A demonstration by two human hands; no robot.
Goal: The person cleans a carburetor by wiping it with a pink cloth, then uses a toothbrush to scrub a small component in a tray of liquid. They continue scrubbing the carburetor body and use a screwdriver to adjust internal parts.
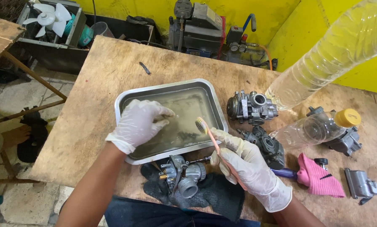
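Note:
My left hand, in a white glove, reaches into a steel tray of murky liquid, its fingertips pinched on a small part I cannot make out. My right hand, also gloved, grips a pink toothbrush whose bristles point over the tray's right rim. A grey carburetor lies on a dark cloth just below the tray, between my arms.
Two more carburetors sit right of the tray. A standing clear plastic bottle, a lying bottle with a yellow cap, a pink rag, a blue-handled tool and a grey metal cover crowd the right side of the wooden table. Machinery stands behind.

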